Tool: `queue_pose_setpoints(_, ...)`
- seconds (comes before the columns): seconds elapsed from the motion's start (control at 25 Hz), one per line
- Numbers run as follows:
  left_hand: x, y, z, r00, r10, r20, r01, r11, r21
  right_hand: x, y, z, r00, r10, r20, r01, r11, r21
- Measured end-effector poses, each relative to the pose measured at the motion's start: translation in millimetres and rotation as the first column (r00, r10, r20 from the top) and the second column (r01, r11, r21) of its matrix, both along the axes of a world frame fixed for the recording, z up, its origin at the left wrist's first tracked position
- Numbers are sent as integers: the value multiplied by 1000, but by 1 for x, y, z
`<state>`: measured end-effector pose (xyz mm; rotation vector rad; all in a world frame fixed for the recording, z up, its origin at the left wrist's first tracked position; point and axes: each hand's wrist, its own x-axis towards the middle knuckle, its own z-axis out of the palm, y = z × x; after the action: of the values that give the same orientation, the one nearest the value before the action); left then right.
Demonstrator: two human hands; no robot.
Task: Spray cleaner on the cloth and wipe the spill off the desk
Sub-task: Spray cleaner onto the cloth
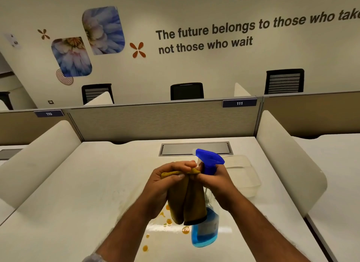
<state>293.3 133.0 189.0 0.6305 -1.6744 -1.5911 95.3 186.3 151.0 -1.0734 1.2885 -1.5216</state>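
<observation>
My left hand grips the top of a mustard-yellow cloth that hangs down above the white desk. Right beside it, my right hand holds a clear spray bottle by its neck; the bottle has a blue trigger head and blue liquid in the bottom. Its nozzle points left at the cloth's top edge, and the two hands touch. Orange spill drops lie on the desk under the cloth, with more nearer me. The cloth hides part of the bottle.
A clear plastic container sits on the desk just right of my hands. A grey cable hatch lies at the desk's back. Padded side dividers and a back partition enclose the desk. Office chairs stand beyond.
</observation>
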Motion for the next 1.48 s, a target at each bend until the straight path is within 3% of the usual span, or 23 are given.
queue_pose_setpoints(0.08,5,1,7,999,-49,4,49,999,21,-4,0,2,1000,22,-17,-22,999,44)
queue_pose_setpoints(0.2,13,-2,16,999,-50,18,49,996,70,-12,1,7,985,61,-163,-54,998,45)
queue_pose_setpoints(0.36,14,-1,14,999,-38,-38,44,986,161,-11,1,1,957,-55,-286,68,997,37)
queue_pose_setpoints(0.52,9,-1,11,987,71,-141,-25,953,303,-8,5,0,974,-94,-208,97,995,4)
queue_pose_setpoints(0.64,10,-7,14,973,120,-197,-38,925,377,0,22,4,965,-219,-141,220,976,-13)
queue_pose_setpoints(0.8,15,-19,23,951,153,-269,-29,910,413,-1,49,16,949,-287,-131,261,947,-186)
queue_pose_setpoints(0.92,11,-25,25,948,164,-272,-33,903,429,6,72,28,958,-210,-194,164,960,-227)
queue_pose_setpoints(1.04,6,-25,26,961,181,-211,-76,901,428,23,88,27,964,-76,-253,39,988,-151)
queue_pose_setpoints(1.24,-8,-24,37,985,118,-129,-58,917,395,57,86,20,987,122,-101,-123,992,-5)
queue_pose_setpoints(1.48,-17,-22,48,999,-5,-53,21,953,303,70,71,6,996,71,-48,-67,995,77)
